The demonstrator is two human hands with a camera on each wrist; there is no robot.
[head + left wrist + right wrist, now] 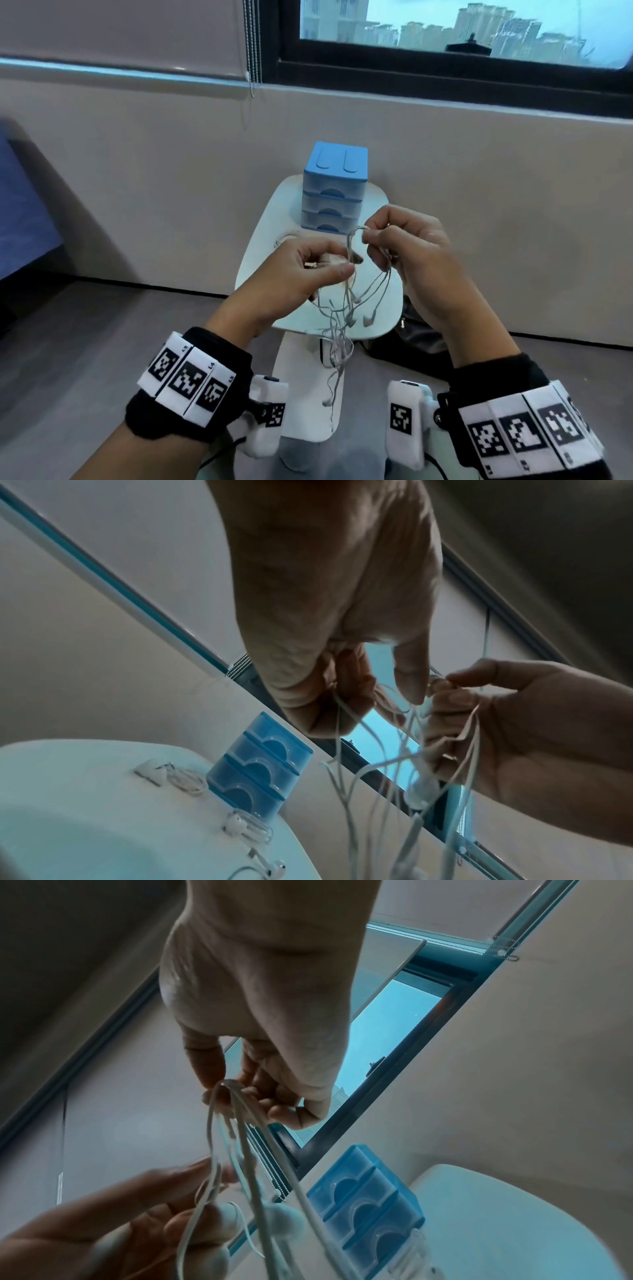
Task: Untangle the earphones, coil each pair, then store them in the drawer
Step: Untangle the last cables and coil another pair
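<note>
Head view, nearest: the left hand (301,270) and right hand (407,253) are up in front of the camera, black wristbands with square-code tags at the bottom edge.
Head view, grip: both hands pinch the tangled earphones (346,308); the right pinches a loop at the top, the left nips cords lower down, other fingers curled.
Head view, tangle: white cords hang in a knot between the hands, buds dangling over the near edge of the white table (383,308).
Head view, surroundings: the blue drawer unit (334,192) stands at the back of the table, three drawers closed; behind it a wall and a window (479,27); a dark bag (407,339) sits on the floor to the right.
Left wrist view: the left hand's fingers (346,691) are curled on cords; two more earphone sets lie on the table, one pair (178,777) just left of the drawers, another (253,834) in front, which the hands hide in the head view.
Right wrist view: thumb and fingertips (219,1080) pressed on a bunch of cords; drawers close below, to the right.
</note>
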